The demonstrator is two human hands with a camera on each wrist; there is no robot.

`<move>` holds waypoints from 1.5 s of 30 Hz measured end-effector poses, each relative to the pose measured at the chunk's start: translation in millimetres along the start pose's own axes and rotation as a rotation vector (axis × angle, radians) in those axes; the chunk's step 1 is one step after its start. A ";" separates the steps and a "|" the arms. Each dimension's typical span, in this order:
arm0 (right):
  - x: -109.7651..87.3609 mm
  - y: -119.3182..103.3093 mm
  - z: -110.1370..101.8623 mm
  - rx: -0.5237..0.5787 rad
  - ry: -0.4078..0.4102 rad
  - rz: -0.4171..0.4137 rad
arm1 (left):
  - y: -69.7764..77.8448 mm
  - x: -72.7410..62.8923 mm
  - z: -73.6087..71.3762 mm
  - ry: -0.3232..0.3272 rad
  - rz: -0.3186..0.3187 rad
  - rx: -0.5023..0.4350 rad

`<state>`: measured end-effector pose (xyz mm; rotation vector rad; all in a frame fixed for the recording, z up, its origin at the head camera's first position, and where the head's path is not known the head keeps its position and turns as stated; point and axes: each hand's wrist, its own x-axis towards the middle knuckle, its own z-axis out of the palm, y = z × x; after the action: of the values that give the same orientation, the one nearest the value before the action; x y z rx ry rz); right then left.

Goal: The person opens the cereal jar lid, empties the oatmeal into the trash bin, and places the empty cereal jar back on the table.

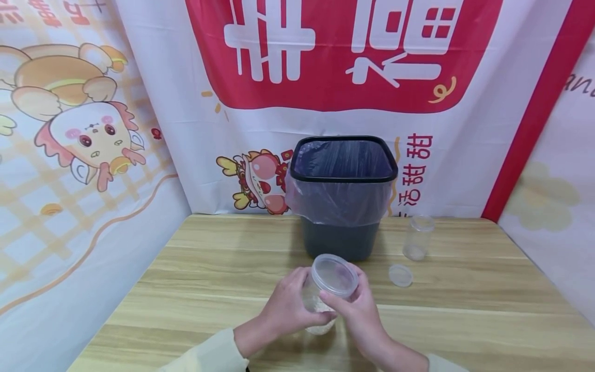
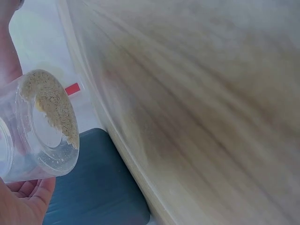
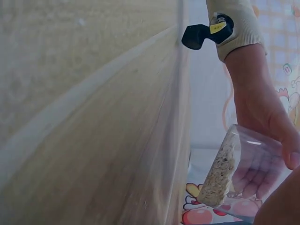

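Observation:
Between both hands is a clear plastic jar (image 1: pixel 310 295) with a round translucent lid (image 1: pixel 335 275) on top. Pale, flaky grains (image 2: pixel 58 105) cover part of its bottom; the right wrist view shows them gathered near the base (image 3: pixel 219 176). My left hand (image 1: pixel 289 304) grips the jar's body from the left, thumb across the front. On the other side, my right hand (image 1: pixel 364 316) holds the jar near the top, its thumb at the lid's rim. The jar is raised off the wooden table (image 1: pixel 223 289) and tilted.
A dark bin (image 1: pixel 341 235) with a clear bag over its black rim stands just behind the jar. Toward the back right, a second clear jar (image 1: pixel 417 240) stands upright, and a loose translucent lid (image 1: pixel 401 275) lies in front of it. Printed cloths hang behind and at the sides.

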<state>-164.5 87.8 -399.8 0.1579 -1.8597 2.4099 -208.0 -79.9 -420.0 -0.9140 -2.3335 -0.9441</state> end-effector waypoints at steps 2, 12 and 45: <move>1.2 0.4 -1.9 0.004 -0.021 -0.023 | 0.4 0.3 -0.5 -0.007 -0.004 -0.007; 28.0 9.6 -39.3 0.052 -0.460 -0.093 | 2.1 -0.4 -4.6 -0.042 -0.034 -0.054; 9.0 2.6 -5.0 0.012 -0.042 -0.020 | 1.4 0.5 -1.9 -0.013 -0.046 -0.026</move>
<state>-173.9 92.1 -402.3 0.2292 -1.8516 2.4240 -207.0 -80.3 -417.8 -0.8820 -2.3677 -0.9917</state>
